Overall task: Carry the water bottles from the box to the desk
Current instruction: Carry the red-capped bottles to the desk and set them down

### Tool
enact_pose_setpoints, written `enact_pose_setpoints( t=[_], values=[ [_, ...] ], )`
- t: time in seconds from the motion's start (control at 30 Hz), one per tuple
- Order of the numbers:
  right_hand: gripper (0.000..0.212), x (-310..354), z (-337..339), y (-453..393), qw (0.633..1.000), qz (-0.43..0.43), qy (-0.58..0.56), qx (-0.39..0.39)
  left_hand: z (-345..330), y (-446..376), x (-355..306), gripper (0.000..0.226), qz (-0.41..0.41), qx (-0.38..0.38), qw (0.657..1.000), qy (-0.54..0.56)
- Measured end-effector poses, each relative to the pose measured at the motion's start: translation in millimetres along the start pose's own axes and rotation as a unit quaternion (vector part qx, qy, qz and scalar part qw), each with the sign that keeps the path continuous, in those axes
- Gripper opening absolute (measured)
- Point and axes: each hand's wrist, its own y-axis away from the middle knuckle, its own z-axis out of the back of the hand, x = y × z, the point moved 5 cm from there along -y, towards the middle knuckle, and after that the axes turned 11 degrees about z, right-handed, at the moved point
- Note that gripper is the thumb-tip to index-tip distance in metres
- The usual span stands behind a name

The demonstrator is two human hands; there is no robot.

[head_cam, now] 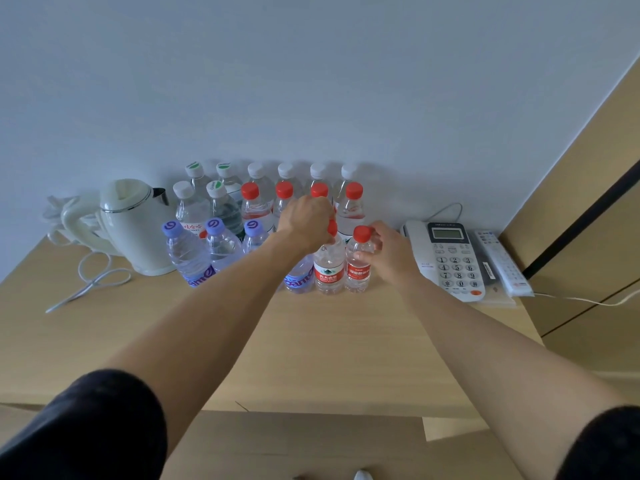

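While both arms reach over the tabletop (311,358), we see our left hand (304,221) curled in a grip round the neck of a red-capped bottle (329,268), its fingers covering most of the cap. Our right hand (388,252) grips a second red-capped bottle (359,268) at its shoulder, thumb across the front. Both bottles stand upright on the tabletop, touching each other, just left of the telephone (446,258). Further left of the telephone stand purple-capped bottles (188,254), with rows of red-capped and white-capped ones behind them against the wall. A cream kettle (133,225) sits well left of the telephone, and a remote (502,265) lies just right of it.
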Motion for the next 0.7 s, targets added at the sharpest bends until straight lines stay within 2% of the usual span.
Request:
enact_pose_setpoints(
  t=[0.2, 0.5, 0.7],
  values=[
    [0.04, -4.4, 4.3, 0.9, 1.0, -0.011, -0.01, 0.016, -0.3, -0.6, -1.4, 0.037, -0.008, 0.004, 1.0, -0.007],
    [0.033, 1.0, 5.6, 4.0, 0.999, 0.015, 0.006, 0.033, 2.3, -0.5, -4.1, 0.034, -0.02, 0.005, 1.0, -0.023],
    [0.031, 4.7, 2.3, 8.5, 0.999, 0.032, 0.013, 0.018, 3.1, -0.1, -3.8, 0.033, -0.02, 0.002, 1.0, -0.024]
  ],
)
